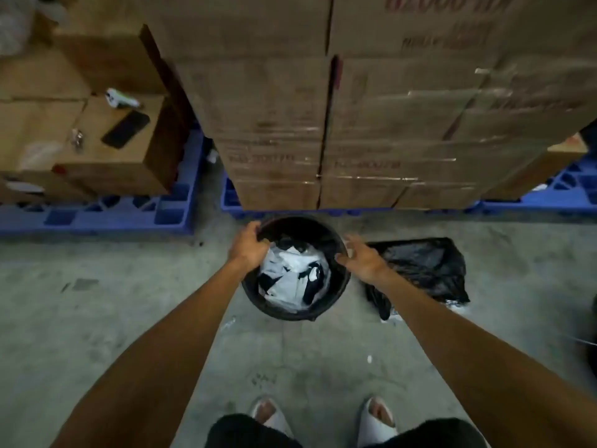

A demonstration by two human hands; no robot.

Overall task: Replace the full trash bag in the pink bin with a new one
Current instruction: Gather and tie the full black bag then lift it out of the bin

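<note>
Left to right: low cardboard cartons (106, 147) on a blue plastic pallet (97, 216), with a dark phone (126, 129) lying flat on the top carton beside a small white-and-green object (121, 98); taller shrink-wrapped cartons (371, 124) stacked behind the bin. At centre, the round bin (295, 268) stands on the concrete floor (97, 302), its rim covered by a black liner (339, 253) filled with white and black crumpled waste (290, 273). The person's left hand (248, 245) is curled over the liner's edge at the far-left rim, pinching it. The right hand (360, 257) rests at the right rim, fingers spread and loosely bent; whether it grips the liner cannot be told. Just right of the bin a crumpled black trash bag (423, 270) lies on the floor
</note>
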